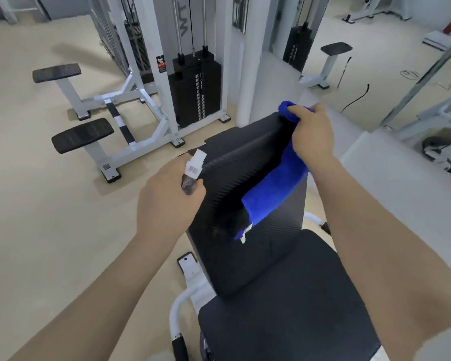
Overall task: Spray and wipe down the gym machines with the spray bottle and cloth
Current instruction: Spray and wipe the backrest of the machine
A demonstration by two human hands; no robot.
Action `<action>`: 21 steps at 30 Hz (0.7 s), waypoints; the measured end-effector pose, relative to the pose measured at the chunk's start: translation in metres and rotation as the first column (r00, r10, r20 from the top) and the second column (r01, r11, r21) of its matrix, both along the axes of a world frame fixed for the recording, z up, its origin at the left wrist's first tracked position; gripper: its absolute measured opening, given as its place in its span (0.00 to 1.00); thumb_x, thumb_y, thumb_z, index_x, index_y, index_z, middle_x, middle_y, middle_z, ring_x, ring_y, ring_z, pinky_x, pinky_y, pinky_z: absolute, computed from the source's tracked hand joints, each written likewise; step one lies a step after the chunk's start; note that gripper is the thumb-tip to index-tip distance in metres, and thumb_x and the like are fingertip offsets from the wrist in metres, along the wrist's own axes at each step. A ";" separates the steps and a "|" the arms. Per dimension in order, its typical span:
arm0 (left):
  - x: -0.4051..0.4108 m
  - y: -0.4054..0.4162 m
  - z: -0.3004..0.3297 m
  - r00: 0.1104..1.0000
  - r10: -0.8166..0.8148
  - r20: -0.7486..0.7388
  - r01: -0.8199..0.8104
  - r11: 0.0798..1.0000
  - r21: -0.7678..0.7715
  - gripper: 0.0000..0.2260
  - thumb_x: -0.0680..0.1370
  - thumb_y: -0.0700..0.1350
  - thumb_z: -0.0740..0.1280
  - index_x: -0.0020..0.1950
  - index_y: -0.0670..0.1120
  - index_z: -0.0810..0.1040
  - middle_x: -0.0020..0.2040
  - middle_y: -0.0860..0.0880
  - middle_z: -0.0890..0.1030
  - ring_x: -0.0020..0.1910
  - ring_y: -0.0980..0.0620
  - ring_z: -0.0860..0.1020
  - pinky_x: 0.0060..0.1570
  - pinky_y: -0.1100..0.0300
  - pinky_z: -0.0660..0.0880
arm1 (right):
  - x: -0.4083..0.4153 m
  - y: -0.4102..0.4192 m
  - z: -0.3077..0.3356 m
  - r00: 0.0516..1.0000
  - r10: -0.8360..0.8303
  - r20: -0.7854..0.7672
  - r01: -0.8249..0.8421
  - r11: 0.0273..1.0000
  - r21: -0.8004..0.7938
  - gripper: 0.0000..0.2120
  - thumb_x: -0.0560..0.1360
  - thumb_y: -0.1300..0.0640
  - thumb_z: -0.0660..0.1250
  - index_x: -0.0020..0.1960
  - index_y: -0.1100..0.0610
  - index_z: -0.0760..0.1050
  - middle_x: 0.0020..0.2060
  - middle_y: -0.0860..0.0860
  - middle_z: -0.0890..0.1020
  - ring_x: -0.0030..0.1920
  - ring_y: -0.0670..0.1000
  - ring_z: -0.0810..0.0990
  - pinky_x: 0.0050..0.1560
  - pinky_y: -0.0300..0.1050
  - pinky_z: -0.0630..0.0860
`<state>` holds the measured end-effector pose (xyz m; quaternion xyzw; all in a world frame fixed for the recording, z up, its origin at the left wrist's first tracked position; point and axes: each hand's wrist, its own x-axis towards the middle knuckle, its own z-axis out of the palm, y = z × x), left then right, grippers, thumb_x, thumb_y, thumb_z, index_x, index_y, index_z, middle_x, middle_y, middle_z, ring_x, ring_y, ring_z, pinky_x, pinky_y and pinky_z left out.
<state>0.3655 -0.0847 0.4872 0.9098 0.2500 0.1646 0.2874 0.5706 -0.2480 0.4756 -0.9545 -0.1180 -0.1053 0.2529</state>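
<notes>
Both hands are engaged: the right hand grips the bunched blue microfibre cloth against the black ribbed padded backrest for wiping, while the left hand clasps the small clear spray bottle beside it, kept ready.

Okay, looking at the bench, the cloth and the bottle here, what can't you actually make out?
- Spray bottle, head view: the left hand covers its body; nozzle direction unclear.
- Cloth: its top end is bunched inside the right hand.
- Backrest: wet or dry can't be told.
- Seat: cut off by the bottom edge.
- Weight stack numbers: too small.
</notes>
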 end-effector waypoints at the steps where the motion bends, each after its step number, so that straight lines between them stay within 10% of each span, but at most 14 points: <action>1: 0.001 -0.004 0.000 1.000 0.017 -0.021 -0.016 0.999 0.040 0.10 0.74 0.42 0.61 0.36 0.52 0.64 0.33 0.50 0.71 0.32 0.51 0.69 0.30 0.60 0.63 | 0.006 -0.002 -0.001 1.000 -0.026 -0.012 0.026 0.999 0.037 0.24 0.74 0.68 0.54 0.64 0.50 0.73 0.60 0.57 0.68 0.56 0.60 0.73 0.54 0.47 0.69; 10: 0.004 -0.019 -0.013 0.988 0.055 -0.144 -0.018 0.970 0.243 0.21 0.77 0.44 0.58 0.70 0.53 0.66 0.73 0.59 0.64 0.57 0.49 0.76 0.41 0.60 0.64 | -0.048 0.008 -0.024 0.954 0.257 0.154 -0.272 0.958 0.088 0.24 0.73 0.69 0.57 0.67 0.54 0.71 0.56 0.57 0.70 0.46 0.52 0.71 0.45 0.43 0.70; 16: 0.004 -0.017 -0.012 0.991 0.094 -0.097 -0.065 0.961 0.270 0.16 0.74 0.42 0.55 0.59 0.50 0.72 0.58 0.54 0.77 0.44 0.45 0.74 0.37 0.59 0.62 | 0.001 -0.017 -0.035 0.997 -0.071 -0.025 0.075 0.957 0.280 0.25 0.76 0.68 0.52 0.70 0.55 0.66 0.52 0.52 0.63 0.43 0.51 0.67 0.49 0.38 0.65; 21: -0.002 -0.009 -0.005 0.997 0.083 0.006 -0.083 0.997 -0.010 0.12 0.75 0.41 0.62 0.58 0.47 0.75 0.38 0.50 0.74 0.39 0.47 0.71 0.39 0.58 0.65 | -0.094 0.025 -0.065 0.978 0.121 0.172 -0.157 0.964 0.215 0.26 0.71 0.72 0.59 0.68 0.60 0.67 0.52 0.60 0.71 0.43 0.58 0.71 0.45 0.48 0.72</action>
